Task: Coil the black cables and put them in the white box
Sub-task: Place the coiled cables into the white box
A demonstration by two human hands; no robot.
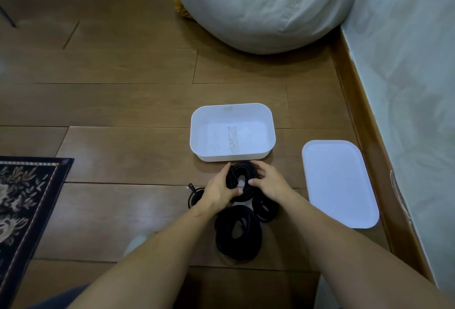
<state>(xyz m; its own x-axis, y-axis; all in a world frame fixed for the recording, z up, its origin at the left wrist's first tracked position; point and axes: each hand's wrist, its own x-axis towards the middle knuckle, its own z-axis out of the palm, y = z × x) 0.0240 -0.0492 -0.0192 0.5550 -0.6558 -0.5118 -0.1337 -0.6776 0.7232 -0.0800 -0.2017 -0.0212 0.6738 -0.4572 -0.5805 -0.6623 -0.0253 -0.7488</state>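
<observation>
- Floor scene. White box sits open and empty on the wood floor; its lid lies apart, to the right of it.
- Left hand and right hand both wrapped around one black coil, one on each side. Coil held just in front of the box's near wall, not yet over the rim.
- Grip: fingers of both hands curled on the coil's loops; firm enough, by the look, to keep the turns together.
- A second coil, larger, lies on the floor between the forearms. A third coil lies just right of it, partly under the right wrist.
- A loose cable with a plug end shows left of the left wrist; cannot tell whether it belongs to the held coil or is separate.
- Step, as I read it: first coil wound, about to be boxed. Nothing in the box so far.
- Next move calls for lifting the coil over the near wall and setting it down flat, to one side, leaving room for the others. Loops may spring open on release.
</observation>
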